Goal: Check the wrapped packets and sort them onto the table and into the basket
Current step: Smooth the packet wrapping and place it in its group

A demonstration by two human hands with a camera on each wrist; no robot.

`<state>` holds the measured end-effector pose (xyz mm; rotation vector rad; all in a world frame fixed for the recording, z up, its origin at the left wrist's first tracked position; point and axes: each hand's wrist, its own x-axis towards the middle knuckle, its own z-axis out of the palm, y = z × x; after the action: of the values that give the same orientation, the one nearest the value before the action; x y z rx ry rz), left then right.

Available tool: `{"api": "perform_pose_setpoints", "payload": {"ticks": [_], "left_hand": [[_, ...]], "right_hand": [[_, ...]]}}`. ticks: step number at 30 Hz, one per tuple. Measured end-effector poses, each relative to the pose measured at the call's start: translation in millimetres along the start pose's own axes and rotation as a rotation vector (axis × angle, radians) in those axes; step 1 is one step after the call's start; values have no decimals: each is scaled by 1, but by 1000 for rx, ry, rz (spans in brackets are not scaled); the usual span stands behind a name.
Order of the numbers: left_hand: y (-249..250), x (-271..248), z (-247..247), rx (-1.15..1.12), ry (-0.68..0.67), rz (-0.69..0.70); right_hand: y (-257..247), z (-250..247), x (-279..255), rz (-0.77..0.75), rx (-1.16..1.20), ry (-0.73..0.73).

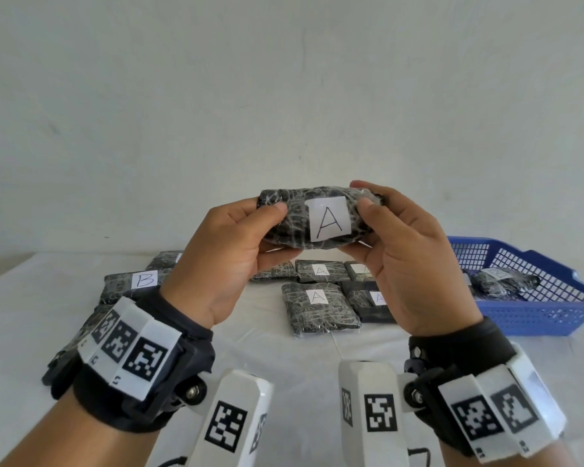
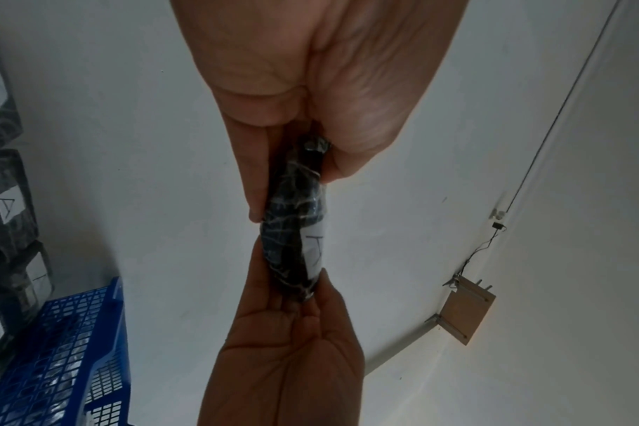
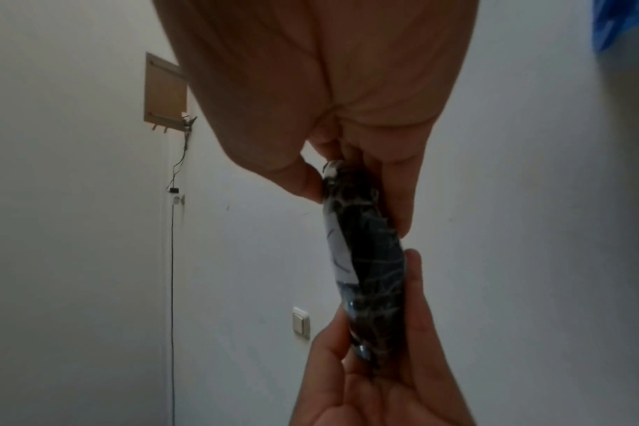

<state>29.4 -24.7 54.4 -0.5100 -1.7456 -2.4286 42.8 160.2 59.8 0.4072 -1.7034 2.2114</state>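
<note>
Packet [image 1: 317,217] marked A was held up above the table [image 1: 31,298], left of the blue basket [image 1: 553,315] | left hand [image 1: 226,251] and right hand [image 1: 408,261] each pinched one end | label best kept facing the eyes, thumbs off it, before joining the A packets [image 1: 319,308] on the table

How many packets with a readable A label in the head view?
5. One held up by both hands; four on the table below: back row and, front row and. Two are partly covered by the right hand; more may be hidden.
</note>
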Motion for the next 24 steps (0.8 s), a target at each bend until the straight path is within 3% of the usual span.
{"api": "perform_pose_setpoints", "payload": {"ticks": [3,15,24], "left_hand": [[3,-2,0,-16,-55,2],[1,-2,1,43,-14,114],[1,-4,3,71,-46,105]], "right_hand": [[0,1,1,-5,-9,32],[-2,7,-5,-33,-86,-20],[-3,5,-4,-56,-175,1]]}}
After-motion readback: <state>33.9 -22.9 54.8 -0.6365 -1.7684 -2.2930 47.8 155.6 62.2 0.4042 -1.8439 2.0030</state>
